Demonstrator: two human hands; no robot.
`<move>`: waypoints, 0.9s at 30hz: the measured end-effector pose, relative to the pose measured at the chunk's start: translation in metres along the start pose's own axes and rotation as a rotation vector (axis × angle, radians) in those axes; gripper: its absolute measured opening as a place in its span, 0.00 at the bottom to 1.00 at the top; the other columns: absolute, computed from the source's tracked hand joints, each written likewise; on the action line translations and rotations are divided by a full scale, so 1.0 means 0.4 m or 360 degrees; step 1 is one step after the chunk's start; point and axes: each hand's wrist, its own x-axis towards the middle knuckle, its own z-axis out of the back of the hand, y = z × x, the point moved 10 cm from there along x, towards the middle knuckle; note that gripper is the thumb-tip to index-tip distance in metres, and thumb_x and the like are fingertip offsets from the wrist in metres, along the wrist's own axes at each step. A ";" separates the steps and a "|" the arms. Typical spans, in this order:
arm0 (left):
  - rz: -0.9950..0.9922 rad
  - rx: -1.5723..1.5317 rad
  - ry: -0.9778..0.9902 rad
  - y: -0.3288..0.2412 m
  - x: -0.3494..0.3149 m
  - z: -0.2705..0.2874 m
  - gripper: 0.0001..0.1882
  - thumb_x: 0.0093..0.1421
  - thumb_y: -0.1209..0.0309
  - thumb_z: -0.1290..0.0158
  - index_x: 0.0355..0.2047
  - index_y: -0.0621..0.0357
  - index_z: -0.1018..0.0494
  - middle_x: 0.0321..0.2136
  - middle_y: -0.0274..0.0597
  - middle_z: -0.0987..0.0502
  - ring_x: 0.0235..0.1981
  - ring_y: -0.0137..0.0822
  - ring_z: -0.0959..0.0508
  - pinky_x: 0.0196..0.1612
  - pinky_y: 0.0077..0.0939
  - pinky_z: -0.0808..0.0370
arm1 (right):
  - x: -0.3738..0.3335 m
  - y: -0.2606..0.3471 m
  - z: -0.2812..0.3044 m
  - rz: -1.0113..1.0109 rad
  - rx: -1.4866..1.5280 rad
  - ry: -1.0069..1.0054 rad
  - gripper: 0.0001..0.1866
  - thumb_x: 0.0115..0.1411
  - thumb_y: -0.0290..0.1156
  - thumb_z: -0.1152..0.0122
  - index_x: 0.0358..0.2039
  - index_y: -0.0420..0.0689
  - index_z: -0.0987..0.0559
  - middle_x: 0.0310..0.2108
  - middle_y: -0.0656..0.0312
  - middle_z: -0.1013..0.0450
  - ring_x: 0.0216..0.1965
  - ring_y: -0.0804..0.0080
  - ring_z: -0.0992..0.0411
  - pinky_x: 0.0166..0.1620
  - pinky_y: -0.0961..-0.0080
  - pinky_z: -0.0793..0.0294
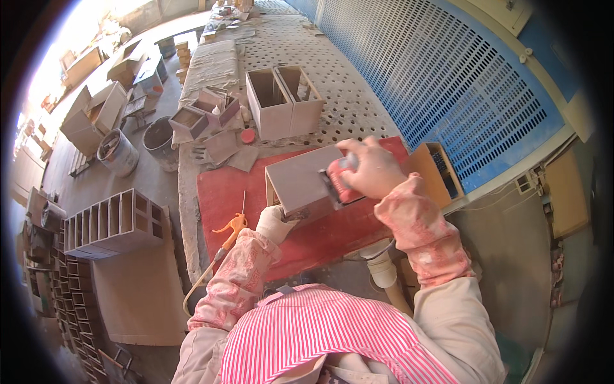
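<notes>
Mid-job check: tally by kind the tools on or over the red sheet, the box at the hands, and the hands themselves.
Sander: 1, in the right hand
Orange air gun: 1
Grey-brown box: 1
Hands: 2, the right plus the left hand at the box's corner
Total: 5

Box [299, 178]: grey, rectangular, lying flat at frame centre, smooth broad panel up, pale-edged open end toward the left. Sander [344, 180]: red body, dark base, slightly blurred, tilted, just right of centre at box's right part; exact contact unclear.
</notes>
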 end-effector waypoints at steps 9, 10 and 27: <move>-0.0099 -0.0779 0.0135 0.121 0.041 -0.044 0.23 0.73 0.70 0.43 0.66 0.59 0.26 0.57 0.40 0.19 0.56 0.32 0.19 0.58 0.32 0.20 | -0.259 0.219 -0.071 0.0605 0.0060 -0.0705 0.29 0.56 0.34 0.26 0.60 0.66 0.18 0.54 0.51 0.28 0.49 0.44 0.24 0.44 0.49 0.15; -0.0404 -0.1124 0.0333 0.094 0.044 -0.054 0.25 0.77 0.64 0.48 0.71 0.56 0.31 0.63 0.41 0.24 0.63 0.34 0.23 0.65 0.35 0.23 | -0.274 0.248 -0.104 0.0615 0.0120 -0.0590 0.33 0.54 0.32 0.25 0.61 0.70 0.19 0.56 0.53 0.29 0.51 0.46 0.25 0.45 0.52 0.14; 0.0414 -0.1120 -0.0546 0.260 0.210 0.088 0.16 0.71 0.59 0.34 0.49 0.58 0.15 0.38 0.31 0.14 0.34 0.22 0.17 0.37 0.20 0.21 | -0.170 -0.266 -0.018 0.0149 0.0529 -0.0378 0.39 0.52 0.27 0.21 0.67 0.55 0.21 0.55 0.53 0.28 0.54 0.51 0.22 0.57 0.57 0.19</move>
